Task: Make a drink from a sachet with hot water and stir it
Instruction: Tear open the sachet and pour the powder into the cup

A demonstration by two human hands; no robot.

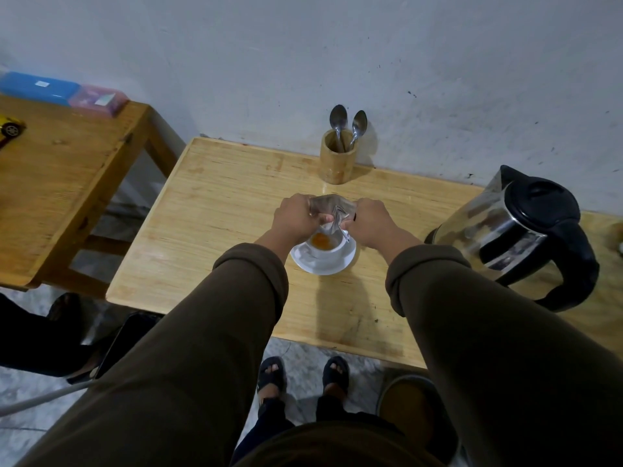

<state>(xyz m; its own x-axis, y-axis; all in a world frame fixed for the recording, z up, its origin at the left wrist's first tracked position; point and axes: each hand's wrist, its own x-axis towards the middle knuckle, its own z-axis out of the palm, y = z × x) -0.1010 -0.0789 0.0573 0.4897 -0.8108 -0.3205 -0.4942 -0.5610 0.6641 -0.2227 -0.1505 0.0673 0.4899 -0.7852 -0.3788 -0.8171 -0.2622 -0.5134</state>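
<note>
Sleeves (pixel 236 332): olive-brown, cuffs rolled.
Left hand (pixel 295 215): pinching the sachet's left side.
Right hand (pixel 369 220): pinching its right side.
Sachet (pixel 332 208): silvery, crumpled, tipped over the cup.
Cup (pixel 325 246): white, on a saucer (pixel 303 261), orange powder inside.

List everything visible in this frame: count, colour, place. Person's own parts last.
Silver foil sachet: 1, over the cup, both hands.
White ceramic cup: 1, orange powder inside, on saucer.
White saucer: 1, table centre.
Steel spoons: 2, in holder.
Bamboo holder: 1, by wall.
Steel-and-black kettle: 1, table right.
Light wooden table: 1.
Blue box, pink box, yellow toy car: side table, left.
Left hand, right hand: brown sleeves.
</note>
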